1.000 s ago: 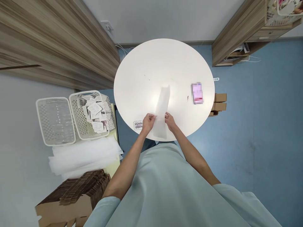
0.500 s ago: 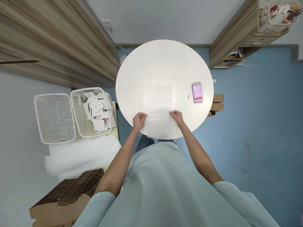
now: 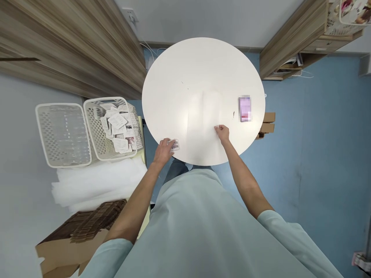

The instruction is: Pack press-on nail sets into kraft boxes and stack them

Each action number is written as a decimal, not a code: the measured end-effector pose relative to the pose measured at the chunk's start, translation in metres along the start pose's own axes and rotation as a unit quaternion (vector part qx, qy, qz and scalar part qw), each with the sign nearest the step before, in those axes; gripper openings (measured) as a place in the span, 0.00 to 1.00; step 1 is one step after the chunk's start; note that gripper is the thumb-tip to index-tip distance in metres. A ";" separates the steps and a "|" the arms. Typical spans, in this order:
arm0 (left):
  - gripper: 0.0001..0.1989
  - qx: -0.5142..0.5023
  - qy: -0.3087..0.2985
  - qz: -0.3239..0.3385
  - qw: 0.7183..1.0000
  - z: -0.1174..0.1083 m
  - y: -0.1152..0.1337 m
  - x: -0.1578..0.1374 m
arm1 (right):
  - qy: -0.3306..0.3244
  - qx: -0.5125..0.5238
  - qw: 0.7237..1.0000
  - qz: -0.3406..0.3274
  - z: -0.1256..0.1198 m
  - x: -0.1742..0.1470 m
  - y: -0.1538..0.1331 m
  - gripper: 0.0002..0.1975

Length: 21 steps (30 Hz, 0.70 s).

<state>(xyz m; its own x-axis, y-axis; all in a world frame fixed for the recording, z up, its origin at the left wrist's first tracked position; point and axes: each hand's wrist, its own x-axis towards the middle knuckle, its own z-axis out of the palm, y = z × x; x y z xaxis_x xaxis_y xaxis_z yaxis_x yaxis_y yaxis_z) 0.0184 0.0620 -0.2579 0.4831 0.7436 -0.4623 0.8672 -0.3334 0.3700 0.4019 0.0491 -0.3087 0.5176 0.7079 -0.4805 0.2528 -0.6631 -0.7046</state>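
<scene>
A thin white foam sheet [image 3: 203, 116] lies spread flat on the round white table [image 3: 179, 61]. My right hand [image 3: 222, 133] rests on the sheet's near right corner, fingers curled on it. My left hand [image 3: 164, 150] is at the table's near left edge, fingers on a small blister pack [image 3: 175, 145] with dark pills. A pink-purple phone [image 3: 245, 108] lies on the table to the right of the sheet.
Two white perforated baskets [image 3: 62, 133] stand left of the table; the right basket [image 3: 95, 127] holds several small packets. A stack of white foam sheets [image 3: 98, 181] and flat brown cardboard [image 3: 87, 224] lie below them. Small cardboard boxes [image 3: 268, 121] sit by the table's right edge.
The folded sheet was opened out flat on the table. My left hand then let go of it and moved left to the blister pack; my right hand stays on the sheet's corner.
</scene>
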 end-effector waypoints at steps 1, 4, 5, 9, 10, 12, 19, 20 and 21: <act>0.33 0.007 -0.001 0.002 1.000 0.001 0.000 -0.001 | 0.006 0.012 1.000 0.017 -0.001 0.003 0.001 0.20; 0.33 0.018 -0.005 0.003 1.000 0.001 0.000 0.002 | 0.023 0.046 0.997 0.063 -0.004 0.006 0.004 0.21; 0.33 0.019 -0.007 0.004 1.000 0.000 0.000 0.003 | 0.025 0.048 0.996 0.067 -0.005 0.006 0.005 0.22; 0.37 0.018 -0.009 0.003 1.000 -0.004 0.005 0.010 | 0.032 0.044 0.996 0.066 -0.009 -0.003 0.011 0.27; 0.38 0.015 -0.005 0.004 1.000 -0.004 0.008 0.012 | 0.032 0.048 0.996 0.067 -0.010 -0.007 0.014 0.28; 0.39 0.005 0.009 0.022 1.000 -0.002 0.020 0.016 | 0.033 0.061 0.995 0.070 -0.011 -0.016 0.018 0.29; 0.36 -0.020 -0.027 0.160 0.986 0.022 0.088 0.038 | 0.040 0.109 0.989 0.089 -0.013 -0.052 0.037 0.29; 0.36 -0.018 -0.043 0.175 0.983 0.025 0.096 0.041 | 0.039 0.116 0.988 0.091 -0.013 -0.057 0.039 0.28; 0.36 -0.014 -0.057 0.186 0.981 0.029 0.102 0.043 | 0.037 0.121 0.987 0.095 -0.013 -0.061 0.041 0.28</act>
<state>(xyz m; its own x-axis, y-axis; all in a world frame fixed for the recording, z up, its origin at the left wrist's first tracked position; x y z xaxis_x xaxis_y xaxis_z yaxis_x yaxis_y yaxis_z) 0.1311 0.0435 -0.2631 0.7772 0.5033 -0.3778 0.6255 -0.5518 0.5516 0.3907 -0.0247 -0.3016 0.5969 0.5517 -0.5825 -0.0528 -0.6975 -0.7147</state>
